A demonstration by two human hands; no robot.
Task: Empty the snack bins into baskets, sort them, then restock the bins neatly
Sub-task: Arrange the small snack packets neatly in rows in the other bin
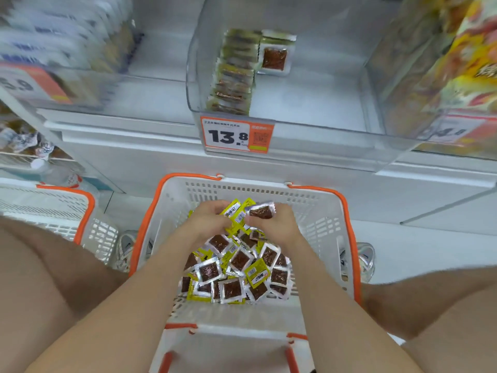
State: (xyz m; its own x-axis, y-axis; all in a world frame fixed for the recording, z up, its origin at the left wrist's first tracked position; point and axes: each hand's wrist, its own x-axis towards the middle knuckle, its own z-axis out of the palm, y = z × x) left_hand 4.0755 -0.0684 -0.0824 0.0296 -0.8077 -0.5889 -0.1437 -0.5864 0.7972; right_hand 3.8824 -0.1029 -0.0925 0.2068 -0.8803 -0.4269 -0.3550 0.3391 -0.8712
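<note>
The left hand curls round a few yellow packets. The right hand, just beside it, grips a packet turned brown window up. Both hold their catch over the far half of a white basket with an orange rim. Under the wrists a loose pile of the same snacks covers the basket's bottom (some window up, some showing yellow backs). The basket stands on a pale floor between two shoes. A second basket sits to the left. Above, on a white shelf, a clear bin holds one upright row along its left wall. A price tag reading 13.8 hangs on its front.
</note>
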